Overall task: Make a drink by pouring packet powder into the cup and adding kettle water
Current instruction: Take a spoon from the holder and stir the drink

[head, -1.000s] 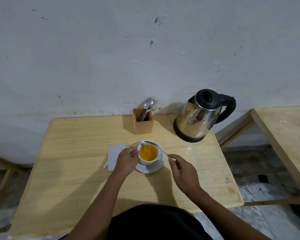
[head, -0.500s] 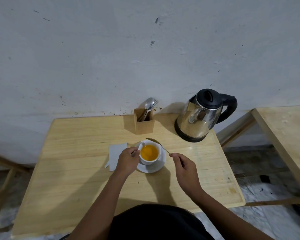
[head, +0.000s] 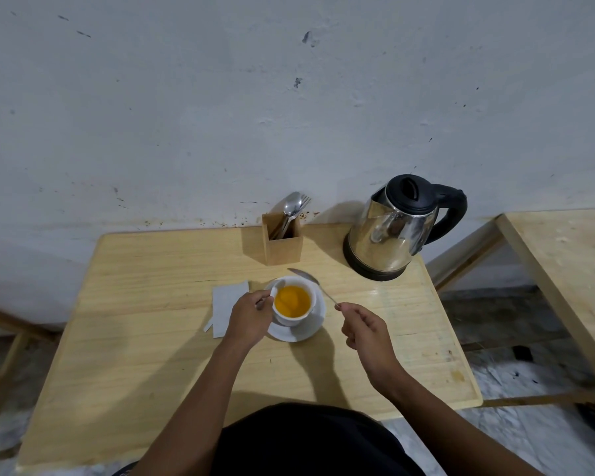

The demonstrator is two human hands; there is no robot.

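Observation:
A white cup [head: 291,320] full of orange drink stands on a white saucer [head: 311,327] in the middle of the wooden table [head: 145,355]. My left hand [head: 248,317] pinches the cup's handle on its left side. My right hand [head: 364,333] holds a metal spoon [head: 311,282] by the handle end; its bowl hovers just beyond the cup's far rim, outside the drink. A flat white packet [head: 225,305] lies on the table left of the cup, partly under my left hand. The steel kettle [head: 397,231] with black lid and handle stands at the back right.
A wooden cutlery holder [head: 282,243] with a spoon and fork stands behind the cup near the wall. A second wooden table [head: 571,269] is at the right, across a gap. My dark clothing fills the bottom edge.
The spoon has come up out of the drink; its bowl now hangs past the cup's far rim. My right hand rose slightly. My left hand stays on the cup's handle.

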